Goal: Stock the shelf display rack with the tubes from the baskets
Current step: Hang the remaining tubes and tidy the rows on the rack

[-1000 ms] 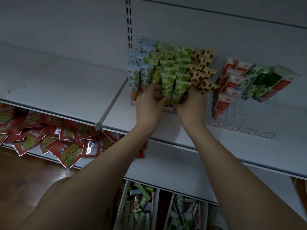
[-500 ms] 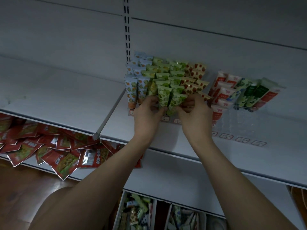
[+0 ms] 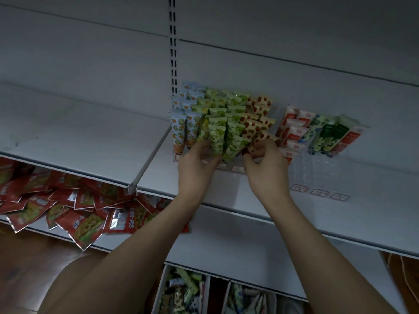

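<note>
On the white shelf (image 3: 249,193), at the clear display rack (image 3: 317,168), our left hand (image 3: 196,167) curls its fingers around the foot of a green-patterned tube (image 3: 216,139) in the front row, while our right hand (image 3: 264,163) pinches a strawberry-printed tube (image 3: 258,139) beside it. Below, baskets (image 3: 158,291) hold more tubes, near red packets (image 3: 74,214).

Red snack packets (image 3: 81,225) on lower shelf: white Chinese characters on one packet, too blurred to read | Small price tags (image 3: 299,188) on upper shelf (image 3: 249,191): red-framed print, illegible | Tubes (image 3: 217,137) in display rack: patterned, no readable text
</note>
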A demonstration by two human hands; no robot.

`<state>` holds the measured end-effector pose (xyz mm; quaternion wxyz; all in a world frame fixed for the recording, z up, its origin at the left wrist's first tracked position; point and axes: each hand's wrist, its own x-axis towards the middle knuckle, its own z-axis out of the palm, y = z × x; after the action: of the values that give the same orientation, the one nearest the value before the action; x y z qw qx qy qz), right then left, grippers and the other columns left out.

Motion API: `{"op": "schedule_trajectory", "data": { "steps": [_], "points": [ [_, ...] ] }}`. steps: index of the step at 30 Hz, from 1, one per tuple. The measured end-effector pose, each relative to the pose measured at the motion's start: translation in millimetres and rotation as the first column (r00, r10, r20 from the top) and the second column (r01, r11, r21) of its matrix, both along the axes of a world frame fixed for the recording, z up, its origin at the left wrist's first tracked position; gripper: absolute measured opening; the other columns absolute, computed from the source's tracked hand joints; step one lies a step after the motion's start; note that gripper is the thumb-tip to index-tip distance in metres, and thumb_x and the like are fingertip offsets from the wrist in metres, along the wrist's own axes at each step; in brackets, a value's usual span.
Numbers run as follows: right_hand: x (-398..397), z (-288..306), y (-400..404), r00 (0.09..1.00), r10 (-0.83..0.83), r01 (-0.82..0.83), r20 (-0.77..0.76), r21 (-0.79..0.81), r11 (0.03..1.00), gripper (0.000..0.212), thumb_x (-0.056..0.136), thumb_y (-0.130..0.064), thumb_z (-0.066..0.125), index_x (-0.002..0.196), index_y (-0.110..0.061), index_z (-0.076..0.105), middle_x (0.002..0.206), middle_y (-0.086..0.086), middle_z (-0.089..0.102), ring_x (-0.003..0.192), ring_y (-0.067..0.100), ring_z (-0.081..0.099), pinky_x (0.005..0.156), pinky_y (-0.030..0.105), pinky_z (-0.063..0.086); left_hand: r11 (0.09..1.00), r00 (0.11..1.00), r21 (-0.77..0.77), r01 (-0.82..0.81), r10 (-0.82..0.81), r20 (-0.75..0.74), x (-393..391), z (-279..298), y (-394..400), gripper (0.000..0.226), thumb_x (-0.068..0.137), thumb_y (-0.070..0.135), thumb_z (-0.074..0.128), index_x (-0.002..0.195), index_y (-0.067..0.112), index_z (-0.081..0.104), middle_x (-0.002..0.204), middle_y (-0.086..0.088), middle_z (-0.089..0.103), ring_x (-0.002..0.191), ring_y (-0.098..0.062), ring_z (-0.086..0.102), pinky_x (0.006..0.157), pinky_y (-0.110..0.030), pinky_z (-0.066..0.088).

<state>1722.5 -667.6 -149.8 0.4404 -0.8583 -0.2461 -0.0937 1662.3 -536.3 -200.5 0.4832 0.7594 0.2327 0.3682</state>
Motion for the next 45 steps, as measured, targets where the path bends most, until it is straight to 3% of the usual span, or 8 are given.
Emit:
{"op": "schedule_trajectory", "data": {
  "steps": [9, 16, 22, 29, 34, 38, 41, 45],
  "points": [
    [-34, -17, -17, 0.953, 0.072, -0.143, -0.295, -0.227, 0.963, 0.019, 0.090, -0.030, 0.060, 0.073, -0.022, 0.061, 0.072, 0.002, 0.068, 0.068, 0.026, 0.065, 0.068, 0.042, 0.056, 0.976, 0.979, 0.211, 0.044, 0.000, -0.202, -39, 2, -12, 0.020, 0.086, 0.035, 0.070, 0.098, 0.022, 0.063, 0.090, 0.007, 0.065, 0.078, -0.014, 0.062, 0.069, -0.036, 0.052],
    [-67, -28, -41, 0.882, 0.119, -0.282, -0.456, -0.309, 0.908, 0.018, 0.092, -0.026, 0.059, 0.080, -0.015, 0.067, 0.078, 0.007, 0.070, 0.073, 0.029, 0.067, 0.074, 0.042, 0.057, 0.937, 0.814, 0.182, 0.299, -0.151, -0.560, -82, 4, -24, 0.020, 0.075, 0.025, 0.080, 0.082, 0.022, 0.061, 0.079, 0.003, 0.066, 0.076, -0.017, 0.062, 0.062, -0.027, 0.045],
    [-105, -82, -52, 0.759, 0.117, -0.393, -0.640, -0.308, 0.866, 0.023, 0.096, -0.022, 0.054, 0.080, -0.009, 0.062, 0.080, 0.014, 0.071, 0.060, 0.024, 0.062, 0.051, 0.028, 0.047, 0.932, 0.616, -0.019, 0.362, -0.254, -0.745, -121, -47, -46, 0.016, 0.071, 0.020, 0.086, 0.070, 0.022, 0.070, 0.067, -0.004, 0.072, 0.061, -0.013, 0.070, 0.067, -0.026, 0.056],
    [-148, -200, -53, 0.566, -0.018, -0.555, -0.824, -0.397, 0.731, 0.031, 0.094, -0.021, 0.051, 0.092, 0.006, 0.067, 0.080, 0.024, 0.070, 0.072, 0.036, 0.068, 0.072, 0.043, 0.057, 0.967, 0.415, -0.122, 0.225, -0.208, -0.886, -170, -162, -56, 0.023, 0.087, 0.006, 0.060, 0.104, 0.012, 0.074, 0.111, -0.012, 0.070, 0.104, -0.027, 0.065, 0.088, -0.031, 0.049],
    [-180, -285, -65, 0.459, -0.148, -0.623, -0.876, -0.436, 0.650, 0.038, 0.097, -0.005, 0.045, 0.062, -0.017, 0.035, 0.056, 0.008, 0.026, 0.046, 0.021, 0.022, 0.051, 0.033, 0.026, 0.941, 0.165, -0.274, 0.198, -0.307, -0.937, -214, -247, -70, 0.027, 0.091, 0.007, 0.050, 0.112, 0.004, 0.068, 0.118, -0.018, 0.064, 0.111, -0.035, 0.060, 0.091, -0.039, 0.048],
    [-206, -335, -57, 0.404, -0.133, -0.620, -0.905, -0.378, 0.687, 0.042, 0.101, -0.004, 0.040, 0.066, -0.023, 0.026, 0.063, 0.007, 0.019, 0.053, 0.019, 0.014, 0.058, 0.033, 0.020, 0.955, 0.168, -0.266, 0.131, -0.286, -0.943, -221, -290, -79, 0.021, 0.091, 0.008, 0.052, 0.105, 0.001, 0.066, 0.105, -0.018, 0.067, 0.102, -0.036, 0.063, 0.078, -0.040, 0.049],
    [-208, -358, -42, 0.473, -0.147, -0.527, -0.869, -0.413, 0.743, 0.018, 0.099, -0.002, 0.043, 0.094, -0.014, 0.055, 0.070, 0.008, 0.037, 0.056, 0.021, 0.030, 0.056, 0.031, 0.026, 0.976, 0.197, -0.186, 0.115, -0.206, -0.959, -205, -309, -82, 0.020, 0.094, 0.008, 0.049, 0.107, 0.001, 0.062, 0.104, -0.019, 0.065, 0.102, -0.036, 0.061, 0.071, -0.034, 0.041],
    [-186, -378, -22, 0.681, -0.121, -0.432, -0.722, -0.530, 0.730, 0.025, 0.099, -0.001, 0.042, 0.120, -0.001, 0.056, 0.093, 0.015, 0.058, 0.079, 0.030, 0.056, 0.061, 0.034, 0.042, 0.995, 0.185, -0.039, 0.090, -0.056, -0.981, -179, -331, -78, 0.023, 0.098, 0.005, 0.043, 0.117, 0.003, 0.054, 0.112, -0.017, 0.064, 0.105, -0.034, 0.060, 0.077, -0.038, 0.043]
  ]
}}
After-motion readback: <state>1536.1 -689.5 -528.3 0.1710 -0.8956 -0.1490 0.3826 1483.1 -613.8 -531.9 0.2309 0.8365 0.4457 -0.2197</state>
